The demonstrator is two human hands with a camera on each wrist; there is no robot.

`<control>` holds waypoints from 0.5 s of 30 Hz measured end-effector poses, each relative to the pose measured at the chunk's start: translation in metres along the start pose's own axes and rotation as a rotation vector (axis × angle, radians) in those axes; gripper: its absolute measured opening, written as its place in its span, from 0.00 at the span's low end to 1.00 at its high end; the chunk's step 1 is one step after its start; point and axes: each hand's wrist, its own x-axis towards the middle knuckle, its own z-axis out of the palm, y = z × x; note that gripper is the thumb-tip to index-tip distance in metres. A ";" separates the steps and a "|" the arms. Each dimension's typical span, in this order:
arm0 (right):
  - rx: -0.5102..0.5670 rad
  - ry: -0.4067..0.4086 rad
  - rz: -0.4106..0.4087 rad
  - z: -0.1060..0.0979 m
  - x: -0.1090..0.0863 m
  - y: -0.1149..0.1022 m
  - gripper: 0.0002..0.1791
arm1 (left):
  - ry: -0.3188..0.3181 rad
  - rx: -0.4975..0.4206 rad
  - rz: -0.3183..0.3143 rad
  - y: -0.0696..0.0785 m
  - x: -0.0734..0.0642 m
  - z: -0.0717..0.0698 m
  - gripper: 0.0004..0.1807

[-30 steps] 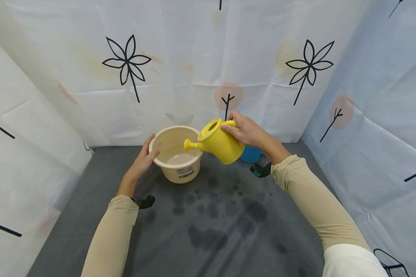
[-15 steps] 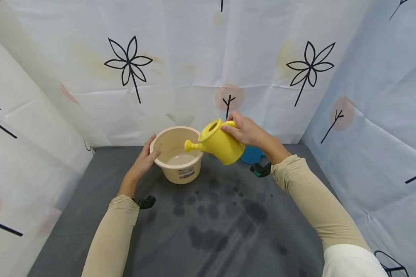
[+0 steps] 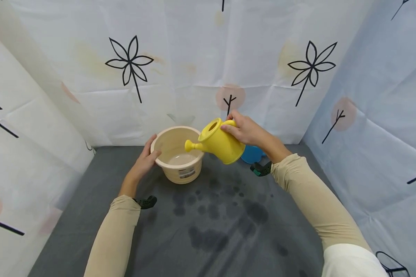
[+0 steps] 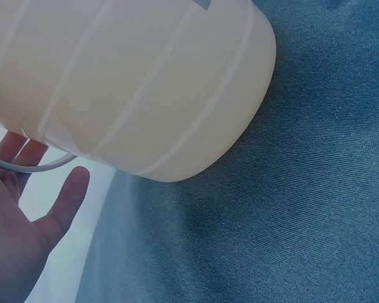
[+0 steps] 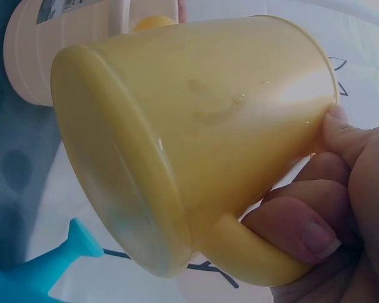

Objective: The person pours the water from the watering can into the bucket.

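Observation:
My left hand point(image 3: 144, 160) holds the left rim of a cream plastic basin point(image 3: 180, 175) standing at the back of the table. In the left wrist view, the basin's ribbed wall point(image 4: 145, 82) fills the upper left, and the left hand point(image 4: 25, 221) is at its edge. My right hand point(image 3: 244, 129) grips the top handle of a yellow watering can point(image 3: 225, 144), tilted with its spout low over the basin's right rim. The right wrist view has the can point(image 5: 196, 120) up close, droplets on its side, the right hand's fingers point(image 5: 297, 221) curled round its handle.
Behind the yellow can stands a blue object point(image 3: 251, 154); the right wrist view shows its blue spout point(image 5: 57, 259). Dark wet patches point(image 3: 208, 238) spot the grey table cloth point(image 3: 166, 246). White patterned sheets point(image 3: 194, 50) hang close behind and on both sides.
Hands, basin and watering can hold nearly the same positions; the whole view has shifted only slightly.

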 end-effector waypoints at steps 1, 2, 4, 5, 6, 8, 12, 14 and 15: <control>-0.001 0.001 0.001 0.000 0.000 0.000 0.15 | 0.000 -0.005 -0.001 0.003 -0.002 0.001 0.42; -0.003 0.001 -0.002 0.000 0.000 0.001 0.15 | 0.002 -0.008 -0.002 0.004 -0.003 0.001 0.42; -0.006 -0.001 -0.007 0.000 0.000 0.001 0.15 | 0.007 -0.005 0.006 -0.002 0.000 0.001 0.41; -0.007 -0.002 -0.012 0.000 0.001 0.001 0.15 | 0.013 -0.005 0.012 -0.006 0.002 0.001 0.41; -0.006 -0.005 -0.017 -0.001 0.001 0.000 0.15 | 0.018 -0.005 0.015 -0.011 0.005 0.000 0.41; -0.003 -0.008 -0.022 -0.001 0.001 0.000 0.15 | 0.024 -0.002 0.018 -0.021 0.011 -0.001 0.41; 0.004 -0.013 -0.019 -0.001 0.002 -0.001 0.15 | 0.024 0.010 0.023 -0.027 0.015 -0.002 0.41; 0.005 -0.013 -0.015 -0.001 0.001 -0.002 0.15 | 0.024 0.018 0.029 -0.027 0.015 -0.001 0.40; 0.003 -0.013 -0.013 -0.001 0.001 -0.002 0.15 | 0.024 0.022 0.032 -0.027 0.014 -0.001 0.40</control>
